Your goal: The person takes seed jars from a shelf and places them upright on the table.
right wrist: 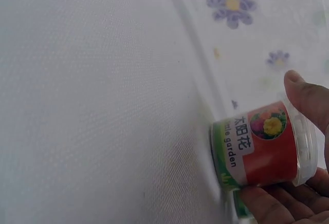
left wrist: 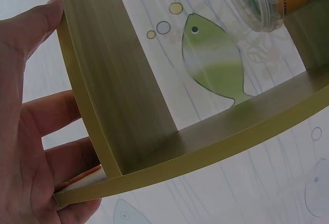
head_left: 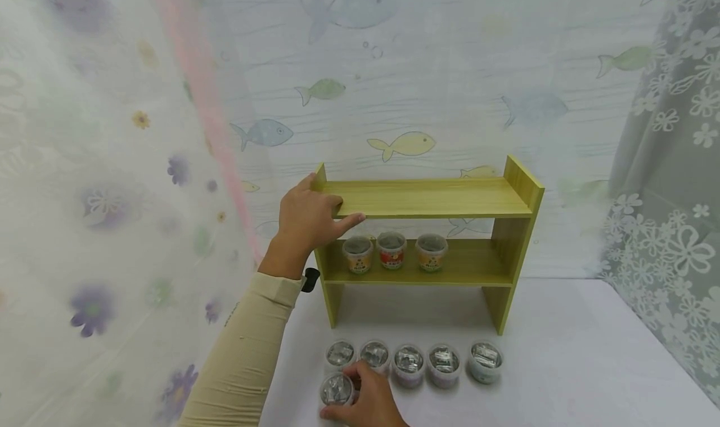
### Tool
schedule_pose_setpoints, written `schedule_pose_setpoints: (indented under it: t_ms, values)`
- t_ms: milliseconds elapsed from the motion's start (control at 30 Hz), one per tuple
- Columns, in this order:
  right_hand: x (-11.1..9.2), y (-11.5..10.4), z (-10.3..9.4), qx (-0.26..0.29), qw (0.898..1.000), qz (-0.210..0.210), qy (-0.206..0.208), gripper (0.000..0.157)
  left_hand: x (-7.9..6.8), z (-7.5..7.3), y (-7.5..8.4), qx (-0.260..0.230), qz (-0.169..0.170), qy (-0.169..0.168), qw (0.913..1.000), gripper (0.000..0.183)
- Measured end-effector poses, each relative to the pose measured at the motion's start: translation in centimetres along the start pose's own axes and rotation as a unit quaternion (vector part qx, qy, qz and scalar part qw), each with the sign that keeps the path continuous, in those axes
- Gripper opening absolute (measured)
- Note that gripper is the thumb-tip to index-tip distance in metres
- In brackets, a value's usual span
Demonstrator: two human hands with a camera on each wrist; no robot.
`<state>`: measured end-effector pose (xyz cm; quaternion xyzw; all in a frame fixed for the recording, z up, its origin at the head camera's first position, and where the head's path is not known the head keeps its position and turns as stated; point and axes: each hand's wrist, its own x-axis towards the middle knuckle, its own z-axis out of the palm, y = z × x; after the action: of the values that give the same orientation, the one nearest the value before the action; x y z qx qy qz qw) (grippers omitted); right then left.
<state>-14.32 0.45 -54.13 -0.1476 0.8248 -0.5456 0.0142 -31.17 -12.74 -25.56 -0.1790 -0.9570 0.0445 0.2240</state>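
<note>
At the top left corner of a small yellow-green wooden shelf [head_left: 422, 199], my left hand [head_left: 312, 211] grips the upright and the end of the top board. The left wrist view has the thumb on the board's edge and the other fingers at its far side. Down on the table, my right hand [head_left: 371, 397] holds a clear-lidded seed cup [head_left: 336, 389] between thumb and fingers. Its red label [right wrist: 270, 147] with a flower picture and the words "little garden" shows in the right wrist view, where the cup lies sideways in the picture.
On the middle board stand three similar cups [head_left: 391, 250] with orange or red labels. A row of several more cups [head_left: 409, 364] stands on the white-covered table [head_left: 568, 346] before the shelf. Behind hangs a fish-patterned curtain [head_left: 450, 70]; a flowered one [head_left: 112, 164] is at left.
</note>
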Motion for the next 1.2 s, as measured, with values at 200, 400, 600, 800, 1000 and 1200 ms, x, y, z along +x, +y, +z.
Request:
schedule_pose_setpoints:
  t_ms: [200, 400, 600, 800, 1000, 1200]
  values:
    - [0.0, 0.0, 0.3, 0.012, 1.000, 0.002, 0.018, 0.063, -0.1, 0.1, 0.1, -0.007, -0.004, 0.005, 1.0000, 0.065]
    - [0.1, 0.0, 0.6, 0.010, 1.000, 0.014, 0.026, 0.064, -0.1, -0.2, 0.2, -0.006, -0.006, -0.002, 1.0000, 0.067]
    - [0.1, 0.1, 0.7, 0.012, 0.999, 0.014, 0.029, 0.065, -0.1, -0.1, 0.2, -0.005, -0.008, -0.006, 0.9999, 0.068]
    - [0.2, 0.4, 1.0, -0.018, 0.999, -0.003, 0.040, 0.069, 0.0, 0.1, 0.0, -0.004, -0.007, -0.003, 1.0000, 0.070]
    - [0.0, -0.2, 0.7, -0.081, 0.996, 0.013, 0.036, 0.074, -0.1, 0.1, 0.0, -0.003, -0.005, 0.003, 1.0000, 0.070]
    - [-0.3, -2.1, -0.7, -0.127, 0.991, 0.043, 0.015, 0.076, -0.1, 0.2, 0.1, -0.005, -0.005, 0.006, 1.0000, 0.069]
